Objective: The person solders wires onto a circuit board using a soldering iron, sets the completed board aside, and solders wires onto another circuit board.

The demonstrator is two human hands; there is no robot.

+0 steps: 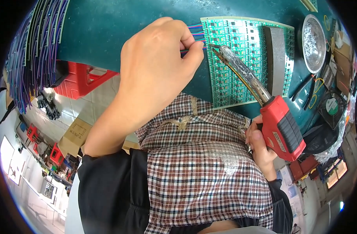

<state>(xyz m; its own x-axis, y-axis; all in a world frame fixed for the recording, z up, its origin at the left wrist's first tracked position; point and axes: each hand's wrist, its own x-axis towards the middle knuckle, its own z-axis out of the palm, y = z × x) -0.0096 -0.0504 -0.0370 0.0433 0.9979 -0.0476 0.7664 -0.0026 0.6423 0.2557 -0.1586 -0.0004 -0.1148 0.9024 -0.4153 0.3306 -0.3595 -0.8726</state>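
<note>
A green circuit board panel [237,70] full of small components lies on the teal table, with a dark grey bar [275,58] resting across its right part. Thin coloured wires [195,34] run out from the panel's left edge. My left hand [159,58] pinches wires at that edge between thumb and fingertips. My right hand [261,146] is wrapped round the grip of a red and black soldering gun [282,128]. The gun's metal barrel slants up and left over the panel, its tip close to the left edge beside my left fingertips. Whether the tip touches a wire I cannot tell.
Boards with hanging purple and blue wires [38,50] overhang the table at far left. Right of the panel are a metal bowl [314,43], black-handled pliers [303,91], rubber bands and a small fan [332,107]. A red stool [75,80] and cardboard box [75,134] stand below left.
</note>
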